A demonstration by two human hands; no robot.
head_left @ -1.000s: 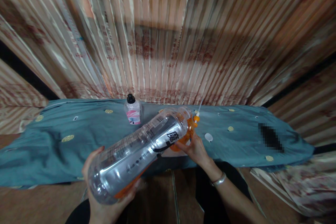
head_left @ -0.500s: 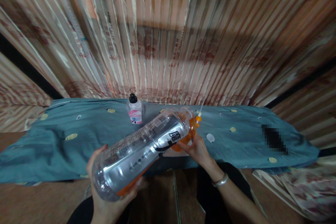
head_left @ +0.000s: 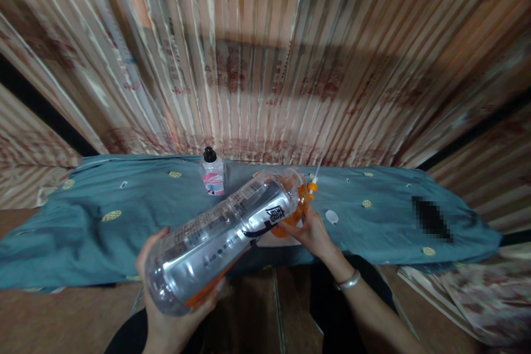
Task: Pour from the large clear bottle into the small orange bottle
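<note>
The left hand (head_left: 166, 293) is curled under the base of a large clear plastic bottle with an orange-and-black label (head_left: 226, 238), fingers wrapped around its wide bottom and gripping it from below. The bottle lies tilted, base low toward the person and neck raised toward the far edge of the surface (head_left: 83, 232), which is draped in a teal cloth with small yellow motifs. Whether any liquid is inside cannot be told through the glare. At the bottle's neck, the right hand (head_left: 313, 232), with a silver bangle (head_left: 347, 281) at the wrist, has its fingers closed on an orange fitting (head_left: 302, 204) from which a thin white tube (head_left: 316, 168) rises.

Behind the bottle, near the surface's far edge, 1 small clear bottle with a black cap and pink label (head_left: 212, 177) stands upright, well apart from both hands. Just right of the right hand, a small white disc (head_left: 331, 216) lies on the cloth.
</note>
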